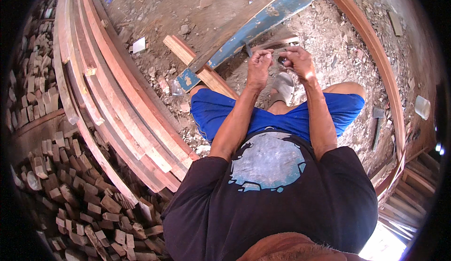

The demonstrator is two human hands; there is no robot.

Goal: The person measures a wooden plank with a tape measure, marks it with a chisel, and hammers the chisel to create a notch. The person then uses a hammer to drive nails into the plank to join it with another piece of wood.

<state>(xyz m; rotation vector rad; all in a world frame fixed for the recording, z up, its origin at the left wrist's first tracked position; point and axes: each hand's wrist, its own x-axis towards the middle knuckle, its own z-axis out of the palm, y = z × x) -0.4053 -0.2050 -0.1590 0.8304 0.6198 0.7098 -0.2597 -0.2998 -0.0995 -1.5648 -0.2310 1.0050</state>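
Observation:
My left hand (260,68) is raised over my lap with its fingers curled into a pinch. Whatever it may hold is too small to name. Close beside it, my right hand (299,64) is closed too, with a small dark thing at its fingertips that I cannot make out. Just beyond both hands lies a long beam with worn blue paint (263,20), running from near left to far right. Its near end crosses a bare wooden block (218,83) on the ground. A short piece of wood (275,43) lies between the beam and my hands.
Long reddish planks (127,106) are stacked at my left, above a heap of small wood offcuts (89,209). A long timber (376,49) curves past on the right. A hatchet-like tool (377,124) and a whitish container (422,107) lie beyond my right knee. Chips cover the ground.

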